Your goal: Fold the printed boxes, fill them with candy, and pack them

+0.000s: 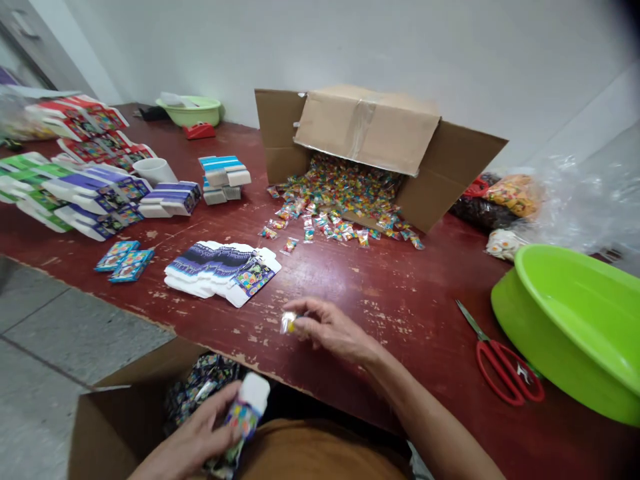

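My left hand (200,430) is low at the table's front edge, wrapped round a small colourful printed box (245,417) with a white end flap. My right hand (327,330) rests on the red table (400,293) and pinches a small wrapped candy (289,323) in its fingertips. A stack of flat unfolded boxes (223,270) lies just beyond my right hand. Farther back, a tipped cardboard carton (370,147) spills a heap of small colourful candy packets (340,200) onto the table.
An open cardboard box (125,420) with printed packs stands below the table edge at my left. Finished boxes (80,173) are stacked at the left. Red-handled scissors (503,363) and a green basin (575,327) lie at right. Plastic bags (510,200), a white cup (155,171).
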Demonstrator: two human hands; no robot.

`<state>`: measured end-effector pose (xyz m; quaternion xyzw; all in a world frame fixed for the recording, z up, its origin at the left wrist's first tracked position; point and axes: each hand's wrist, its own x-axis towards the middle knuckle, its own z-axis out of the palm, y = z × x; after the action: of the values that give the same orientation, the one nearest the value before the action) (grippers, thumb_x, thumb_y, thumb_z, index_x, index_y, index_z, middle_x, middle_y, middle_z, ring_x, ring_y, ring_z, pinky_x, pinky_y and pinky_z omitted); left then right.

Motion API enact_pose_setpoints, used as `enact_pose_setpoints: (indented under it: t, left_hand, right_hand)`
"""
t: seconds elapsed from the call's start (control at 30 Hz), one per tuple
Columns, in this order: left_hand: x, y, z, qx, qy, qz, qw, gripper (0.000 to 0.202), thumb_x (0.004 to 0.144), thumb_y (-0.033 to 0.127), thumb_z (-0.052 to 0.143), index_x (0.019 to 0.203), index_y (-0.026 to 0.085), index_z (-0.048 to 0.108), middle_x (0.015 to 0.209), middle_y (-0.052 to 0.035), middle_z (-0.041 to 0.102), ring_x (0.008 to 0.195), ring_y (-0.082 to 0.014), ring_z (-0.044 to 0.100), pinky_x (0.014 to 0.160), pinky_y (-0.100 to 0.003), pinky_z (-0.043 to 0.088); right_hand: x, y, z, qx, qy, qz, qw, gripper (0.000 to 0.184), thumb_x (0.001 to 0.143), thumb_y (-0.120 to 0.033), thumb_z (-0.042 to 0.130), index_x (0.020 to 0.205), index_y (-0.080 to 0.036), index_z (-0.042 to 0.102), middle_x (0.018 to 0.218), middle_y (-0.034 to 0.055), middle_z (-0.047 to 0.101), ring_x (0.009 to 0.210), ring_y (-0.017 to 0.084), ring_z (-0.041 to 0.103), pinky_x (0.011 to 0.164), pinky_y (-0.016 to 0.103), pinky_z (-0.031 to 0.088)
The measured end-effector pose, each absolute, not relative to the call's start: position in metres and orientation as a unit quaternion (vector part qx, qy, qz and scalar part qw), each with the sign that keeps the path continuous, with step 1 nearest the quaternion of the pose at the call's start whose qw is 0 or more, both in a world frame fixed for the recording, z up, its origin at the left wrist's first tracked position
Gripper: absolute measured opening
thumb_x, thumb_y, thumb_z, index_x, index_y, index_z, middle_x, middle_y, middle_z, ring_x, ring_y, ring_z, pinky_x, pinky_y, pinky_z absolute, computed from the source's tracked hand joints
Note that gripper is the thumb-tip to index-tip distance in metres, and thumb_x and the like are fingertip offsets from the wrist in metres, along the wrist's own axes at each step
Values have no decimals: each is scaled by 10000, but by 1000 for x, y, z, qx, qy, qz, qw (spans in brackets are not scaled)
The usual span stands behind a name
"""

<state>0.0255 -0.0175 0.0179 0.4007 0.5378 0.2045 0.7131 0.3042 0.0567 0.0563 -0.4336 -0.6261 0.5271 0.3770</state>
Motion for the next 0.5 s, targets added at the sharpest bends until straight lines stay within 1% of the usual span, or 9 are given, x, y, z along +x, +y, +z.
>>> enact_pose_setpoints:
  t: [0.03,0.07,0.1,0.17,0.23,0.33,0.4,0.47,0.5]
  left_hand:
    - [35,-15,24,383,542,223,714,543,695,534,801,1148,263,679,967,-46,731,727,-220,646,637,-295,486]
    - [46,-12,30,380,532,237,718,558,726,521,782,1197,255,641,964,-53,734,687,-204,646,609,-282,472]
    - [56,-9,36,381,515,251,726,547,759,498,760,1221,247,612,923,-56,737,699,-203,660,629,-277,476]
    - [74,-5,45,404,468,272,738,513,800,422,723,1247,228,563,853,-47,730,707,-197,669,686,-288,494]
    - [86,-3,49,432,440,279,736,453,837,344,657,1254,227,524,828,-26,712,644,-169,643,671,-288,500]
    - [97,-3,52,470,433,277,718,344,822,254,583,1159,229,522,782,6,666,584,-141,576,562,-253,469]
    - [102,-3,54,495,436,272,700,276,796,230,568,1069,225,527,761,16,640,588,-136,557,536,-238,453]
    - [106,-2,57,512,443,285,678,240,785,220,562,1021,222,519,757,24,630,577,-126,544,541,-240,452]
    - [107,-1,58,513,448,297,669,244,780,215,561,1019,221,513,757,26,630,567,-121,539,543,-243,453]
  right_hand:
    - [299,47,60,-407,-640,527,383,230,935,-287,604,1141,-265,704,975,15,696,773,136,622,681,255,496]
    - [295,40,63,-397,-653,515,388,219,919,-275,636,1122,-275,717,1013,16,703,837,147,639,741,272,503]
    - [293,35,64,-398,-664,497,392,220,898,-255,667,1110,-274,722,1023,15,710,877,156,647,783,284,502]
    - [291,31,64,-415,-679,465,387,223,858,-226,715,1079,-249,719,954,6,718,842,154,647,766,279,497]
    - [294,33,64,-428,-701,441,362,155,838,-208,738,991,-219,718,843,-9,700,745,134,619,685,249,475]
    - [301,39,70,-382,-776,402,302,45,841,-168,736,865,-197,712,795,-6,673,718,127,598,655,236,453]
    - [304,41,77,-330,-821,383,265,74,851,-122,705,856,-196,713,806,7,668,746,137,608,681,249,465]
    - [305,41,82,-311,-827,384,266,139,854,-93,673,927,-205,711,873,21,676,793,148,619,722,272,486]
    - [305,41,82,-320,-809,398,289,192,856,-93,661,1000,-214,699,924,26,680,806,147,624,734,280,497]
